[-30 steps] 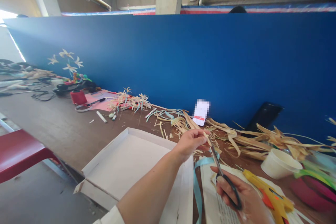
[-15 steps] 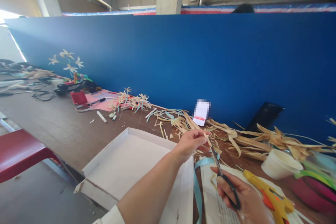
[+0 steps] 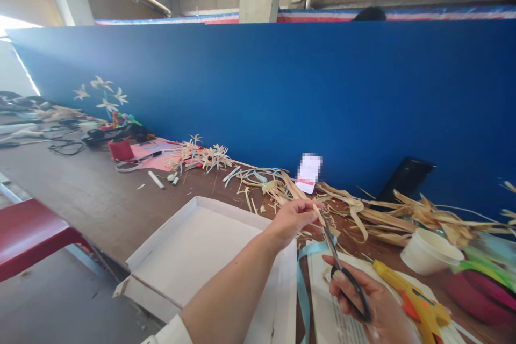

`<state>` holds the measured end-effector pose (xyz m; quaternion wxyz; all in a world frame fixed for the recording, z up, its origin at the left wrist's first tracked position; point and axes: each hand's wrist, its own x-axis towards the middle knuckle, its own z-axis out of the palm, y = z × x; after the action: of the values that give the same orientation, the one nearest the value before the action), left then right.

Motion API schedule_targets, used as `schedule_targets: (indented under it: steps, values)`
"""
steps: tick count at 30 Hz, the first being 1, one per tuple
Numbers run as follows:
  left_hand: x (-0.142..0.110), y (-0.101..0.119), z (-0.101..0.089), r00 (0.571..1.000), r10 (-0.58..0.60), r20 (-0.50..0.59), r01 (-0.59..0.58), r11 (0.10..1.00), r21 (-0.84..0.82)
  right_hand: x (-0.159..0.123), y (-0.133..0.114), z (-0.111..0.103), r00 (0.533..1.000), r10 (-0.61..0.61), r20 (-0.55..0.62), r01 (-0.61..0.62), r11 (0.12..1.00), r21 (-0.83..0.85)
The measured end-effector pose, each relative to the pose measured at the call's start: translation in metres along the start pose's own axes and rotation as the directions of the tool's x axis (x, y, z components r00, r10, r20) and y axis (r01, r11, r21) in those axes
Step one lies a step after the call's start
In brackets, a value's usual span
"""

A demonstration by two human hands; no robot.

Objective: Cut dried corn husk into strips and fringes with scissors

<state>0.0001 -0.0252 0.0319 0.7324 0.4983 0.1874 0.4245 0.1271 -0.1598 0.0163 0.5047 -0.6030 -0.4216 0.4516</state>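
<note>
My left hand (image 3: 293, 221) reaches over the right edge of a white cardboard box lid and pinches a small pale strip of dried husk (image 3: 317, 214). My right hand (image 3: 363, 295) is closed round the black handles of a pair of scissors (image 3: 331, 244). Their blades point up and away from me, with the tips at the strip. Whether the blades touch it or are parted I cannot tell. Beneath the right hand lie printed sheets (image 3: 320, 285), and a light blue ribbon (image 3: 303, 295) runs beside them.
The white box lid (image 3: 193, 258) lies left of my forearm. A yellow glue gun (image 3: 419, 301) and a white cup (image 3: 431, 252) are at right. Dried husks (image 3: 379, 220) and scraps lie along the blue partition (image 3: 258, 86). Husk flowers (image 3: 205, 156) and a red spool (image 3: 120, 149) sit farther left.
Both hands stay almost in place. The right hand's fingers and the scissor handles have shifted very slightly, while the left hand still pinches the strip.
</note>
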Motion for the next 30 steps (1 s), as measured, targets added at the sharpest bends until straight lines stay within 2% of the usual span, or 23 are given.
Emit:
schedule_targets:
  steps: [10,18,30]
  values:
    - [0.001,-0.001,-0.002,1.000,-0.003,0.011,0.002,1.000,0.005,0.000,0.001,0.000,1.000,-0.015,-0.006,0.015,1.000,-0.019]
    - [0.001,-0.002,-0.001,1.000,0.005,0.009,-0.004,1.000,-0.023,0.001,0.000,0.004,0.997,-0.026,-0.067,0.024,0.999,-0.032]
    - [0.000,-0.001,0.000,1.000,0.008,0.012,-0.008,0.998,-0.061,0.006,0.010,-0.003,1.000,-0.027,-0.001,0.027,0.999,-0.031]
